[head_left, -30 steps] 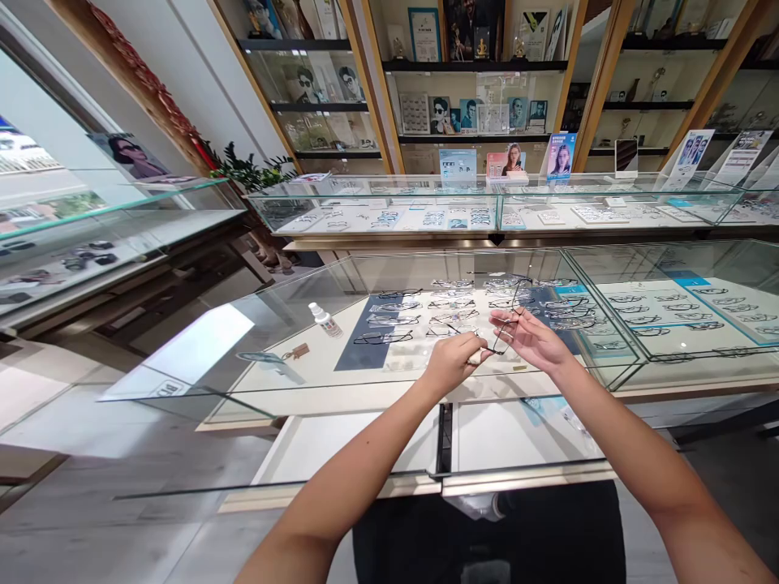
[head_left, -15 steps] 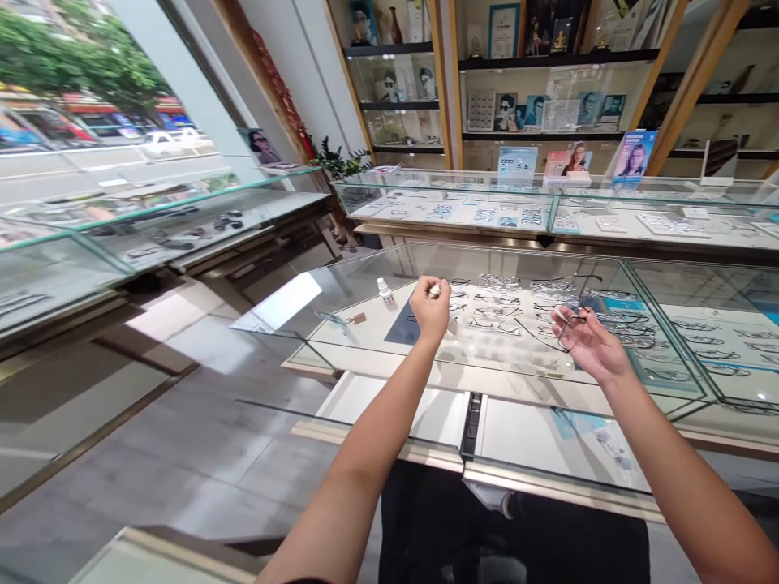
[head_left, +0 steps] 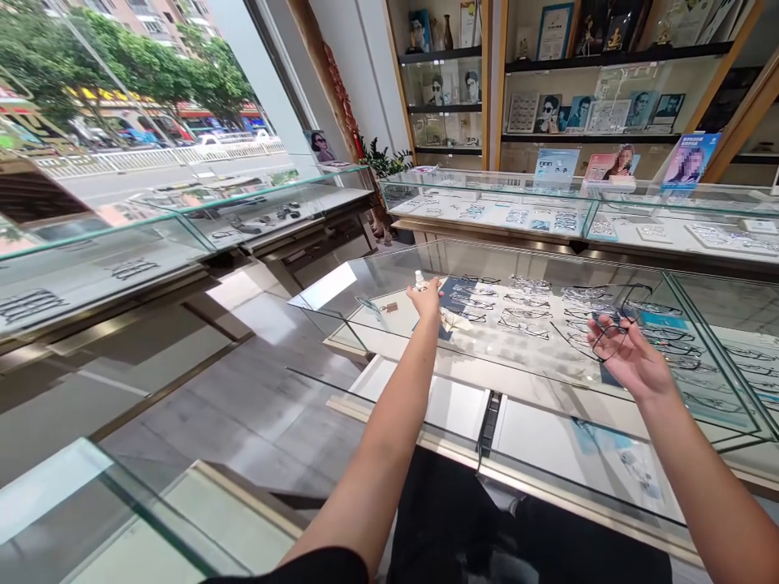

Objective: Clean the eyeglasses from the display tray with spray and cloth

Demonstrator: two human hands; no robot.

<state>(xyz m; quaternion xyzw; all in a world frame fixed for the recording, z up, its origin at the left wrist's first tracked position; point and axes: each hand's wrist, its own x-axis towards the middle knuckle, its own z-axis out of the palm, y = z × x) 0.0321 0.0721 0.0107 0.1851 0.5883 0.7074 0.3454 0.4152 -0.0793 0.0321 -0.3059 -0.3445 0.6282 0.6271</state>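
Observation:
My left hand (head_left: 426,300) reaches over the glass counter with its fingers apart around the lower part of a small white bottle (head_left: 419,277); whether they touch it is unclear. My right hand (head_left: 639,362) is palm up, its fingers holding dark-framed eyeglasses (head_left: 610,326) with the temples spread. A crumpled pale cloth (head_left: 458,319) lies beside my left wrist, near a dark mat (head_left: 451,298). Rows of eyeglasses (head_left: 527,298) show at the middle of the counter.
The counter's glass front edge (head_left: 535,375) runs below my hands, above white drawers (head_left: 450,408). A brown tag (head_left: 391,307) lies left of the bottle. Another glass case (head_left: 292,195) stands at the left, and one more (head_left: 499,195) behind. A glass corner (head_left: 115,478) is at lower left.
My left hand has moved to the bottle and its closed fingers have spread; the small white item in it is no longer seen there. The view has turned left. My right hand still holds the eyeglasses.

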